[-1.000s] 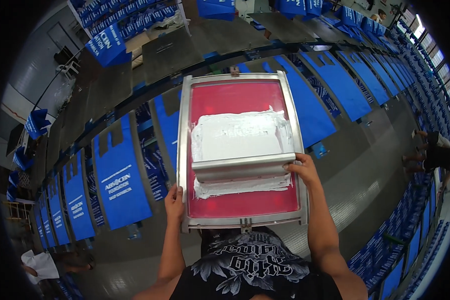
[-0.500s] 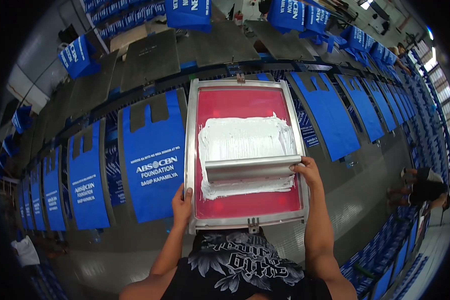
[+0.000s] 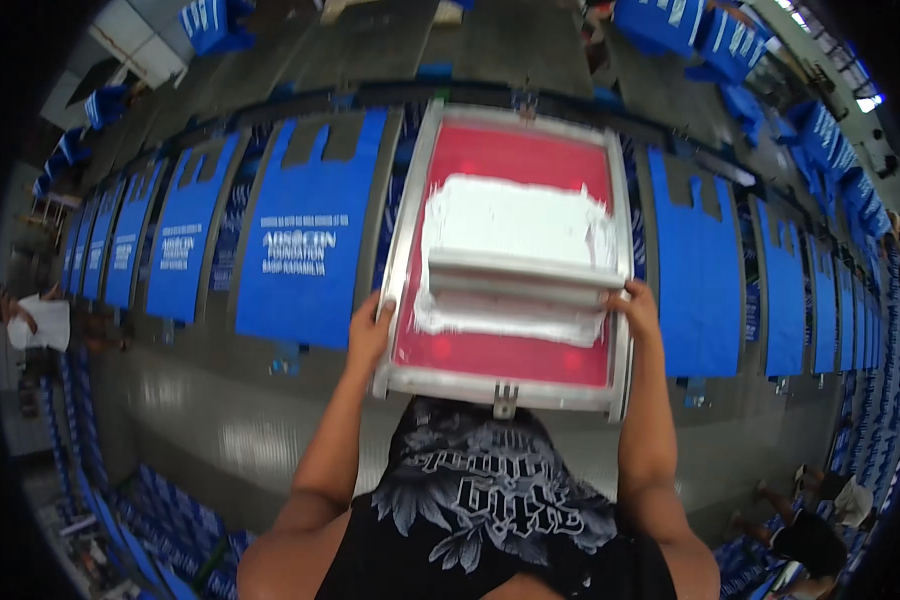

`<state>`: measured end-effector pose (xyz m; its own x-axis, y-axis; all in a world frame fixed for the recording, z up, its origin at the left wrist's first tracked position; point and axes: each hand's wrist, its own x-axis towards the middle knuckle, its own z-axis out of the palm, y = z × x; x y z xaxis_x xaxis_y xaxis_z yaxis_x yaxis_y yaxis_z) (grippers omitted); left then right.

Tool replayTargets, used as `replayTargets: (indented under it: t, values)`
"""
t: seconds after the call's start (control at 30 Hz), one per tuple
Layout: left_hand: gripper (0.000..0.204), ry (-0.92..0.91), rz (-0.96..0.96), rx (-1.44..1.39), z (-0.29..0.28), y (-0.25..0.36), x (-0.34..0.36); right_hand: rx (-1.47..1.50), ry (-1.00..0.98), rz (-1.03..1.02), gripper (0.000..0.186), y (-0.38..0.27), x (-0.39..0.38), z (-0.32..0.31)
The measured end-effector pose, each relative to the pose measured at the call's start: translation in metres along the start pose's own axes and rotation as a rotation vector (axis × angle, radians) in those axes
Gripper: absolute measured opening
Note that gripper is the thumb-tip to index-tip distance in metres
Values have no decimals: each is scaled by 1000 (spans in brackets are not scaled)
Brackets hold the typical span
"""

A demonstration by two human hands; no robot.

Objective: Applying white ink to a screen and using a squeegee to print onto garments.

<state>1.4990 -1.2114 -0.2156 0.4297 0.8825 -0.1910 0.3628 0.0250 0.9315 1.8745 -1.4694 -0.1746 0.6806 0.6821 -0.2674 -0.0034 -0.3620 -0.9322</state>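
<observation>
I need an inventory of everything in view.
frame: one, silver, centre
mesh: one, red, inside frame
paste: one patch, white, on mesh
bar: one, silver, across paste
flat bags: many, blue, beside frame
shaped bags: several, blue, upper corners
boards: several, grey, beyond frame
other people: at least two, white or black tops, left and lower right
shirt: one, black, bottom centre
left grip: one, bare, frame's left side
right grip: one, bare, bar's right end

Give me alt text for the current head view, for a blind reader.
A person's left hand grips a metal frame around a red screen, while the right hand holds the right end of a metal bar across white paste on the screen. Blue bags lie flat to either side, printed in white on the left, plain on the right.
</observation>
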Motion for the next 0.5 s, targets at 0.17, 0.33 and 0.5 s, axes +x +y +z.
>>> replayTargets:
  t: [0.17,0.33,0.5]
  values:
    - [47,70,-69,-13,16,19,-6,33,-93,23,32,-10,27,-8]
    - [61,114,-70,9,19,-6,4,92,-97,-48,32,2,19,0]
    - [61,94,-116,-103,26,-12,2,105,-125,-18,30,5,22,-2]
